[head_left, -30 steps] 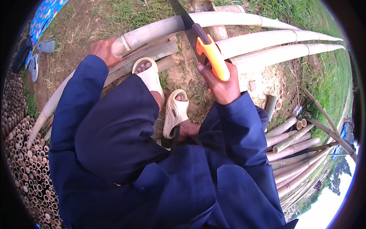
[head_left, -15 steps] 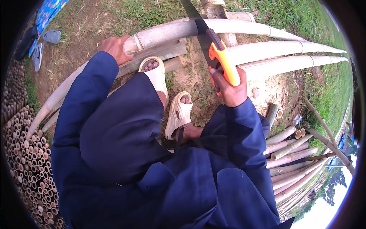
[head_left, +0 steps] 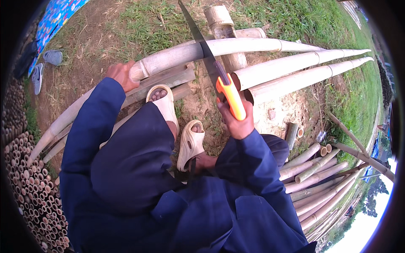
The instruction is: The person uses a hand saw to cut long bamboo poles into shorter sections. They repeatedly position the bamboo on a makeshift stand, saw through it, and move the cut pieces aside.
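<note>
My left hand (head_left: 121, 76) is closed around the near-left end of a pale bamboo pole (head_left: 253, 46). In my right hand (head_left: 239, 121) is the orange and black handle of a handsaw (head_left: 231, 100). Its dark blade (head_left: 204, 48) crosses the pole a little right of my left hand, with the tip pointing away beyond it. Whether the teeth have cut into the bamboo I cannot make out. The pole lies across a thick, short bamboo support (head_left: 221, 23). To the right of the blade, two more bamboo poles (head_left: 276, 69) lie with their hollow ends toward the saw.
Cut bamboo tubes (head_left: 36, 198) are stacked at the left. More poles (head_left: 312, 173) are piled at the right. Split bamboo (head_left: 168, 80) lies under the pole, beside my sandalled feet (head_left: 192, 143). Grey shoes (head_left: 38, 78) and a blue patterned sheet (head_left: 57, 23) are far left.
My right hand has drawn the saw back toward me and slightly left, uncovering the two poles' ends. My left hand keeps its hold on the pole. The whole view has shifted a little.
</note>
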{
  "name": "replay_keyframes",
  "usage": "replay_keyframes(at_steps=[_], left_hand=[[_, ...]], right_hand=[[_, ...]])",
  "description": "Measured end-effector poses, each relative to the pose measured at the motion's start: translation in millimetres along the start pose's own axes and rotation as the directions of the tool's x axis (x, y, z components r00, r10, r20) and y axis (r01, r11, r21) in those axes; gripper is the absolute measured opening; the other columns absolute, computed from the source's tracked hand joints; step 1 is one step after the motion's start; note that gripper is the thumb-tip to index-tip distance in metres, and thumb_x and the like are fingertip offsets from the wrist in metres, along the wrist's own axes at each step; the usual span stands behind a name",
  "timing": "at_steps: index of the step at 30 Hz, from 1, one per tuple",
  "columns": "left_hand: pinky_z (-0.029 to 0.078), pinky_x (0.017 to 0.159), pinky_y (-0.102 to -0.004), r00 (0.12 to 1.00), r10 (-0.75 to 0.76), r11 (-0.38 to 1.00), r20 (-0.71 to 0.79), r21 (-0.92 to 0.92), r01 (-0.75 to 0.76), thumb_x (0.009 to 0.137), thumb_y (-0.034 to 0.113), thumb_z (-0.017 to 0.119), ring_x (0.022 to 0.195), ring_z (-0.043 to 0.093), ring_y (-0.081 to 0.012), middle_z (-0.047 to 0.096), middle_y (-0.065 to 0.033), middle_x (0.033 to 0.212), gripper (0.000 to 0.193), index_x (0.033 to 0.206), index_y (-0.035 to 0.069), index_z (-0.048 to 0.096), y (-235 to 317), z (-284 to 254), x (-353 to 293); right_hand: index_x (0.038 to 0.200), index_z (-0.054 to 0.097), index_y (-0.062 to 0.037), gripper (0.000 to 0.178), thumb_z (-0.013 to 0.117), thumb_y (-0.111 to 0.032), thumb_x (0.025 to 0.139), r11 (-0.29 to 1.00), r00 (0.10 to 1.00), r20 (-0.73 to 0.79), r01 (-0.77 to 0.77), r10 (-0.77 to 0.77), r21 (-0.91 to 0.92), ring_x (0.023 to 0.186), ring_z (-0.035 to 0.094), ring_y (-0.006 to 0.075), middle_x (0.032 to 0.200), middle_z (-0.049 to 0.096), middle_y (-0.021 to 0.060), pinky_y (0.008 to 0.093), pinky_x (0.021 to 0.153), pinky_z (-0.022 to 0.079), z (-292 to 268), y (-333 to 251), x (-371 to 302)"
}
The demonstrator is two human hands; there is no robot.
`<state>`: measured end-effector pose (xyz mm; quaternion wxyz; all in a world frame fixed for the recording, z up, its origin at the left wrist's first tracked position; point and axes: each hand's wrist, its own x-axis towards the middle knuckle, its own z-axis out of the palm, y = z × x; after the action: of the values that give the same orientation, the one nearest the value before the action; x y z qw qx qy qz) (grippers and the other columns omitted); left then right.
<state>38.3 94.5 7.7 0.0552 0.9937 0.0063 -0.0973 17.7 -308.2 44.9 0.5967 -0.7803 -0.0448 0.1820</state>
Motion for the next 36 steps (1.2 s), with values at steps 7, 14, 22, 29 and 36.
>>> replay_keyframes(at_steps=[7,14,22,29,36], left_hand=[[0.057,0.087,-0.0520,0.997,-0.045,0.998,0.069,-0.030,0.047,0.063,0.030,0.084,0.089,0.072,-0.0456,0.074,-0.0256,0.093,0.070,0.126,0.005,0.066,2.1,-7.1,-2.2],[0.057,0.086,-0.0496,0.998,-0.022,0.998,0.061,-0.051,0.025,0.065,0.035,0.083,0.088,0.073,-0.0417,0.074,-0.0247,0.089,0.065,0.121,0.006,0.068,-11.5,12.5,0.5],[0.058,0.086,-0.0493,1.000,-0.022,0.993,0.018,-0.120,0.024,0.063,0.036,0.082,0.089,0.073,-0.0407,0.074,-0.0233,0.091,0.070,0.126,0.007,0.068,-16.1,46.5,1.6],[0.058,0.087,-0.0479,0.997,-0.049,0.990,0.060,-0.130,0.057,0.062,0.034,0.082,0.090,0.073,-0.0407,0.074,-0.0232,0.093,0.073,0.128,0.007,0.067,-15.8,45.4,-6.2],[0.058,0.084,-0.0481,0.998,-0.019,0.986,0.065,-0.167,0.029,0.061,0.026,0.083,0.091,0.072,-0.0430,0.073,-0.0268,0.096,0.071,0.127,0.004,0.067,-6.8,37.2,2.2]], right_hand=[[0.101,0.070,0.0052,0.014,0.071,-0.007,0.094,0.999,1.000,-0.003,-0.016,0.016,0.042,0.064,0.057,0.0088,0.071,0.064,0.0041,0.0282,0.060,0.048,-11.6,9.9,-72.8],[0.096,0.071,0.0041,0.010,0.071,-0.004,0.090,0.993,0.995,-0.015,0.102,-0.103,-0.053,0.064,0.068,0.0188,0.071,0.068,0.0107,0.0324,0.063,0.053,-28.9,-4.7,-145.3],[0.089,0.067,0.0046,0.017,0.074,-0.011,0.093,1.000,1.000,-0.019,0.006,-0.006,-0.020,0.057,0.053,0.0137,0.064,0.060,0.0076,0.0346,0.056,0.046,4.0,3.1,-10.2],[0.108,0.071,0.0051,0.020,0.069,-0.003,0.090,0.974,0.999,0.041,0.042,-0.033,-0.225,0.079,0.075,0.0239,0.083,0.072,0.0175,0.0352,0.071,0.057,-41.9,11.2,-173.4],[0.079,0.064,0.0040,0.023,0.075,-0.013,0.090,0.976,0.988,-0.038,0.143,-0.152,-0.166,0.051,0.057,0.0236,0.061,0.058,0.0158,0.0400,0.053,0.045,26.1,21.0,27.0]])
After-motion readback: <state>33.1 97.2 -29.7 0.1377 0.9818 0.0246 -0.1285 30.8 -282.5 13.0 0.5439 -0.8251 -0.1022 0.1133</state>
